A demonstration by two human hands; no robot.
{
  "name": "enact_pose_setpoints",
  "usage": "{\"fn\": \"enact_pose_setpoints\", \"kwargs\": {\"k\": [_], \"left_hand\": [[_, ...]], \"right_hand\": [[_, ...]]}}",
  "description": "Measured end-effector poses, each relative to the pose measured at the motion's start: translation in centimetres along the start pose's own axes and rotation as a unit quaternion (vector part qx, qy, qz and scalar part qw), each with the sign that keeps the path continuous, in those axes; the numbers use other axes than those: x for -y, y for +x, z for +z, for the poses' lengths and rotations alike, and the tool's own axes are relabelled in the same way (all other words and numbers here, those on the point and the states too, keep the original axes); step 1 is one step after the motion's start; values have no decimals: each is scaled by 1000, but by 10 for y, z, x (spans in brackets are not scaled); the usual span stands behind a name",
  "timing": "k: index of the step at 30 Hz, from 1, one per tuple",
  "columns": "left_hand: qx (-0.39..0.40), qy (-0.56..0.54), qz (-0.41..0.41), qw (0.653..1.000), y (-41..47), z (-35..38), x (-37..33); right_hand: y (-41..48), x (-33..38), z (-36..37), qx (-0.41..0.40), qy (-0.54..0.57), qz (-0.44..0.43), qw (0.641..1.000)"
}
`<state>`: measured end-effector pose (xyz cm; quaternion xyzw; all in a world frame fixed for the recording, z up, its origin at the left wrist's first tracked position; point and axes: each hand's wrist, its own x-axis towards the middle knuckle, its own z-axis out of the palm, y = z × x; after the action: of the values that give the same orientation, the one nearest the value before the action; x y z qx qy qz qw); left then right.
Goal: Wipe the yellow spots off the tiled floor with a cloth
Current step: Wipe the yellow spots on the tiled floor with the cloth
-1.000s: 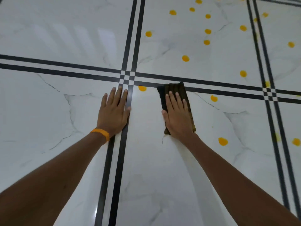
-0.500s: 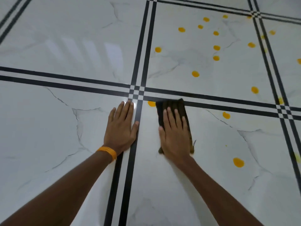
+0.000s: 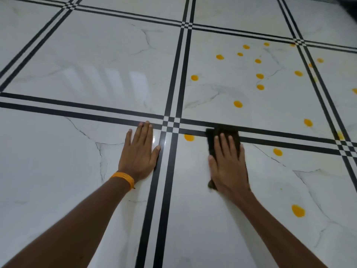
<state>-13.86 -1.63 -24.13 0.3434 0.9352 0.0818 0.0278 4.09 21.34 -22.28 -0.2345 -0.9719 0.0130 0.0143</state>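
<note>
My right hand (image 3: 229,163) lies flat on a dark brown cloth (image 3: 222,133), pressing it onto the white marble tile floor (image 3: 58,171); the cloth's far end covers the black border stripe. A yellow spot (image 3: 189,137) sits just left of the cloth, untouched. More yellow spots lie to the right (image 3: 277,152) and near right (image 3: 298,210), and several dot the far right tile (image 3: 238,104). My left hand (image 3: 140,151), with an orange wristband (image 3: 123,178), rests flat and spread on the floor left of the black stripes.
Double black stripes (image 3: 164,171) run between the tiles and cross at a checkered joint (image 3: 171,123). A window's reflection (image 3: 108,84) shines on the far left tile. A dark object edge (image 3: 347,4) shows at the top right corner.
The view has tilted up, showing more far floor. My right hand and the cloth have slid slightly right, away from the nearest yellow spot. My left hand stays planted.
</note>
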Motion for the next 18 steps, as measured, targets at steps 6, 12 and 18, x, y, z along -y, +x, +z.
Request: {"fn": "enact_pose_setpoints", "kwargs": {"k": [6,12,18], "left_hand": [[1,-13,9,1000,-1,0,0],[-2,-38,6,999,-1,-1,-1],[-4,-38,10,999,0,2,5]], "right_hand": [[86,84,-2,-5,51,41,998],[-27,33,-7,31,55,-134,989],[94,93,-6,-3,62,37,997]]}}
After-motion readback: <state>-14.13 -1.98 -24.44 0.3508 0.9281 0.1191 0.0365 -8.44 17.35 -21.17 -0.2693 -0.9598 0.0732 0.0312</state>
